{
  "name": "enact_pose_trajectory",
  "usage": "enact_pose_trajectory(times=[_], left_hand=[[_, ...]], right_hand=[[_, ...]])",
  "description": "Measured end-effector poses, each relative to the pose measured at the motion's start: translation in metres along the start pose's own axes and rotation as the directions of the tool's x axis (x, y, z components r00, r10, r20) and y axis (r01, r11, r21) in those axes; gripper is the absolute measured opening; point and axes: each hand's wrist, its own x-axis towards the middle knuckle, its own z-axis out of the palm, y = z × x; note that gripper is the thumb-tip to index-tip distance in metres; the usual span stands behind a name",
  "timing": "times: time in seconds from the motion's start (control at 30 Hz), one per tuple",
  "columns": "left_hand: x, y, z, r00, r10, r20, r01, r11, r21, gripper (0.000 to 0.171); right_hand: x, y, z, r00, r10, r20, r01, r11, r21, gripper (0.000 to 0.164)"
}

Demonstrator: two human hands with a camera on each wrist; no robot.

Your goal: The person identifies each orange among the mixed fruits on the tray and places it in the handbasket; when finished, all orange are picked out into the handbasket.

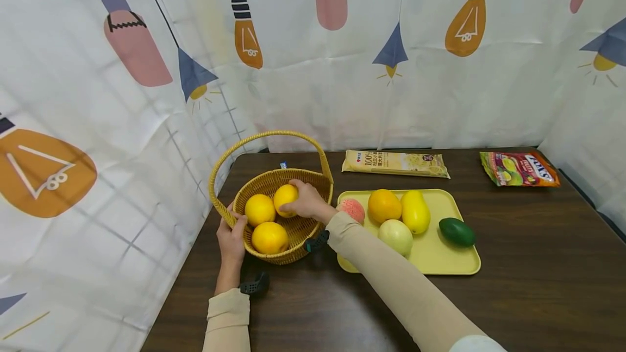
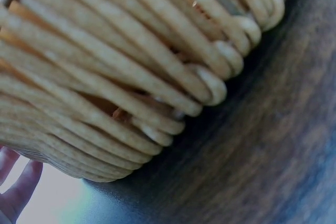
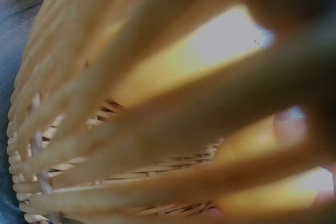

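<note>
A woven wicker basket (image 1: 307, 175) with a tall hooped handle stands at the table's left, with two oranges (image 1: 260, 209) at its left and front. My right hand (image 1: 308, 201) reaches over the rim and grips another orange (image 1: 285, 198) inside the basket. On the left, my left hand (image 1: 231, 240) holds the basket's rim near the foot of the handle. The left wrist view shows the basket's woven side (image 2: 105, 66) close up, with some fingertips (image 2: 23, 184) at the lower left. Blurred basket strands (image 3: 131, 145) cover much of the right wrist view.
Right of the basket, a yellow tray (image 1: 447, 262) carries an orange (image 1: 384, 206), a peach (image 1: 351, 209), a pale green round fruit (image 1: 396, 237), a yellow pear-shaped fruit (image 1: 415, 212) and a dark green fruit (image 1: 457, 232). Behind lie a long noodle packet (image 1: 395, 163) and a candy bag (image 1: 519, 169).
</note>
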Motion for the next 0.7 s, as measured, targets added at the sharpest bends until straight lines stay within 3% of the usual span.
enact_pose_trajectory(times=[0.23, 0.47, 0.7], left_hand=[[0.0, 0.006, 0.0, 0.999, -0.042, 0.007, 0.042, 0.999, 0.004, 0.014], [-0.004, 0.018, -0.002, 0.999, -0.028, 0.043, 0.029, 0.999, -0.016, 0.014], [0.001, 0.005, 0.0, 0.999, -0.034, 0.009, 0.034, 0.999, -0.001, 0.014]], right_hand=[[-0.001, 0.0, 0.001, 0.999, 0.009, 0.04, -0.006, 0.998, -0.066, 0.081], [-0.002, -0.001, 0.0, 1.0, 0.01, 0.027, -0.008, 0.997, -0.073, 0.077], [-0.005, -0.001, 0.002, 0.999, -0.037, 0.008, 0.038, 0.994, -0.103, 0.072]])
